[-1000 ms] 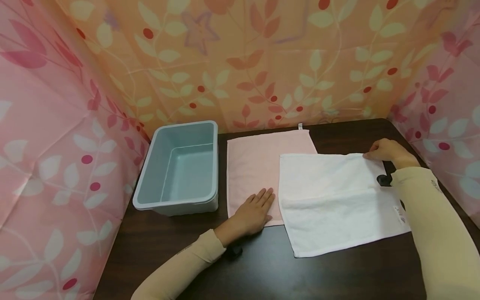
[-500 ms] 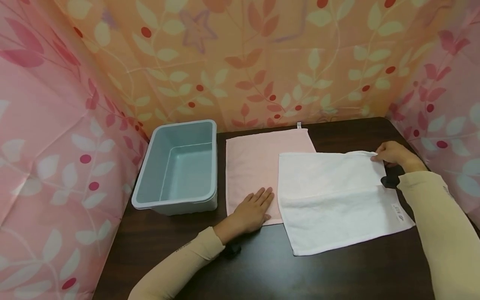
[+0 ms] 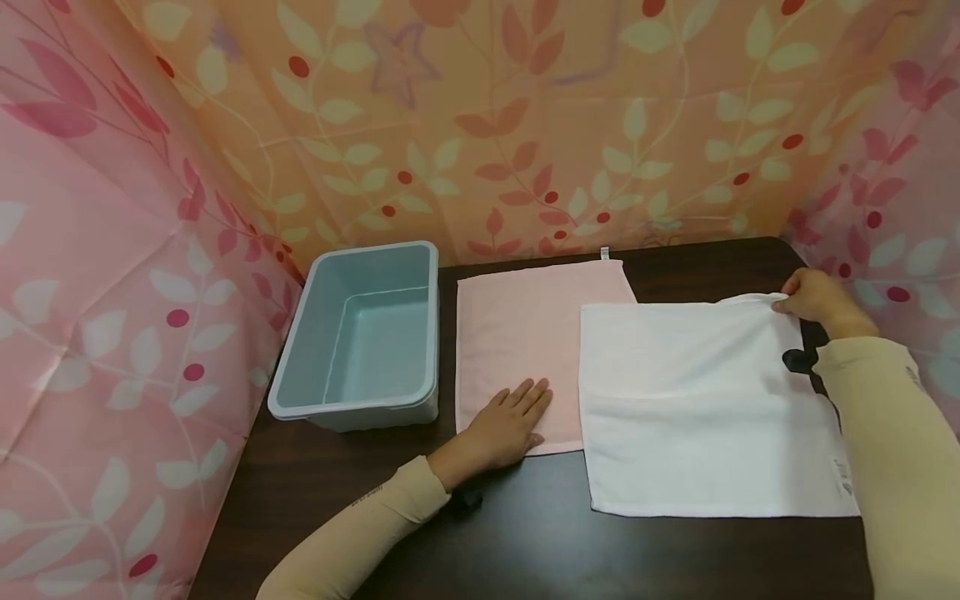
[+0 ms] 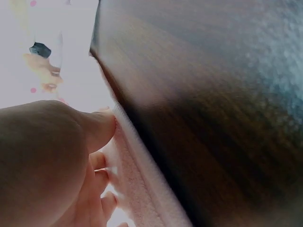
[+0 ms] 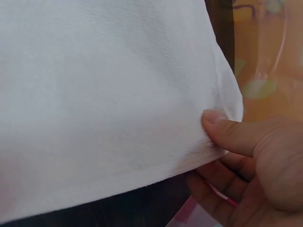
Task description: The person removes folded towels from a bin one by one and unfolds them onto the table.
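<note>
A white towel (image 3: 697,408) lies on the right, its left part overlapping a pink towel (image 3: 517,333). My right hand (image 3: 825,302) pinches the far right corner of the white towel, which is slightly raised there. In the right wrist view the thumb (image 5: 227,130) is on top of the cloth and the other fingers are beneath it. My left hand (image 3: 506,425) rests flat on the near edge of the pink towel, fingers straight. The left wrist view shows its thumb (image 4: 102,127) along the pink towel's edge (image 4: 137,175). A small label shows at the white towel's near right.
A light blue plastic basin (image 3: 375,350) stands left of the pink towel, with nothing in it. All of it is on a dark wooden table (image 3: 525,542). Flowered curtains (image 3: 525,125) hang behind and at both sides.
My right hand has moved right with the white towel's corner, drawing that towel rightward. More pink towel shows, and the white towel lies flatter. The left hand has stayed in place.
</note>
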`<state>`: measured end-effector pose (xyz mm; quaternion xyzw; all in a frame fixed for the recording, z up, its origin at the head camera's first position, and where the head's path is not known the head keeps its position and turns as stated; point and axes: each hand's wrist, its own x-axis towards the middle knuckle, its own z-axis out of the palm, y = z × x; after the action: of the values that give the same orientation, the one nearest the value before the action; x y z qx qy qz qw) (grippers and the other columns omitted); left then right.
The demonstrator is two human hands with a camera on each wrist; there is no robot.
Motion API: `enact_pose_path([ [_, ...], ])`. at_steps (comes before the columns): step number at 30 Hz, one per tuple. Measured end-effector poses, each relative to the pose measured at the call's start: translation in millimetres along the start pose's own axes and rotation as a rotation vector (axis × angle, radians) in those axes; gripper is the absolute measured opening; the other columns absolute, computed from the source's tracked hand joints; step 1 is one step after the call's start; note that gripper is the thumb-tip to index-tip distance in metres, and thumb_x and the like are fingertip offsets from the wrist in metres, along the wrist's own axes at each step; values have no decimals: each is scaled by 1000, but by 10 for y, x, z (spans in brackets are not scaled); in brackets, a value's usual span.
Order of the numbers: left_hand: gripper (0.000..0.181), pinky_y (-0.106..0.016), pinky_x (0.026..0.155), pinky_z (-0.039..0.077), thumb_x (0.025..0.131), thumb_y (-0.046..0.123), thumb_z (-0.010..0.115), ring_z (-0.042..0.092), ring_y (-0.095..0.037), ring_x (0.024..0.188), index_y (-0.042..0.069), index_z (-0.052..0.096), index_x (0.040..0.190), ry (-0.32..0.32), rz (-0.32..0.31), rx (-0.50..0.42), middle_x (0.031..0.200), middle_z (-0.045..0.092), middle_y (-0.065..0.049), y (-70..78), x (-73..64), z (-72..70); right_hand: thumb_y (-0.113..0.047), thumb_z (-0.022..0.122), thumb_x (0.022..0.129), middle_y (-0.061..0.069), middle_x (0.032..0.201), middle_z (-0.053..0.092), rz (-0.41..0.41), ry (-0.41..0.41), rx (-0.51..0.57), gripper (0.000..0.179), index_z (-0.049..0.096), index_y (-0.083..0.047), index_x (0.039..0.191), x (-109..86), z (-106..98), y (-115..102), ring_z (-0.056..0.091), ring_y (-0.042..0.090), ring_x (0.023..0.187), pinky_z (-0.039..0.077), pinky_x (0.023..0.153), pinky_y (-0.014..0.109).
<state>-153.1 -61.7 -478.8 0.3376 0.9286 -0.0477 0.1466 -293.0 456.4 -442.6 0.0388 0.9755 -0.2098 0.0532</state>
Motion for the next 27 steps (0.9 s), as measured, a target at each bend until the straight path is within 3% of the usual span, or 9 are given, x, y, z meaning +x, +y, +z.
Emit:
enact_pose_path([
  [6, 68, -42, 126, 22, 105, 41, 40, 9, -19, 157, 16, 11, 161, -4, 6, 6, 169, 6, 0, 23, -20, -1, -13, 68, 87, 33, 94, 58, 38, 78, -4, 30, 51, 8, 101, 18, 82, -12, 49, 47, 89, 42, 75, 55],
  [13, 67, -42, 126, 22, 105, 41, 40, 10, -19, 157, 15, 12, 160, 3, 17, 8, 169, 7, -1, 60, -39, -29, -16, 68, 87, 39, 104, 57, 55, -29, -139, 41, 51, 14, 109, -17, 130, 5, 53, 54, 93, 45, 80, 67],
  [16, 68, -45, 126, 23, 104, 41, 42, 11, -20, 157, 15, 13, 160, 0, 18, -6, 169, 8, -1, 53, -49, -45, -15, 67, 85, 41, 109, 56, 33, -26, -185, 45, 50, 15, 114, -7, 142, -73, 54, 56, 97, 45, 82, 71],
  [20, 68, -48, 124, 25, 103, 41, 45, 14, -20, 157, 16, 17, 160, -7, 2, -14, 169, 11, 0, 17, -47, -59, -11, 64, 87, 40, 115, 56, -85, -26, -149, 43, 52, 12, 121, 88, 208, -411, 53, 54, 103, 42, 90, 71],
  [27, 65, -52, 120, 32, 102, 44, 47, 20, -26, 155, 24, 23, 159, 71, -38, -26, 168, 16, -1, 27, 21, -27, -16, 61, 97, 30, 130, 59, -423, -186, -27, 42, 55, 1, 135, 208, 619, -1203, 54, 47, 121, 40, 105, 63],
])
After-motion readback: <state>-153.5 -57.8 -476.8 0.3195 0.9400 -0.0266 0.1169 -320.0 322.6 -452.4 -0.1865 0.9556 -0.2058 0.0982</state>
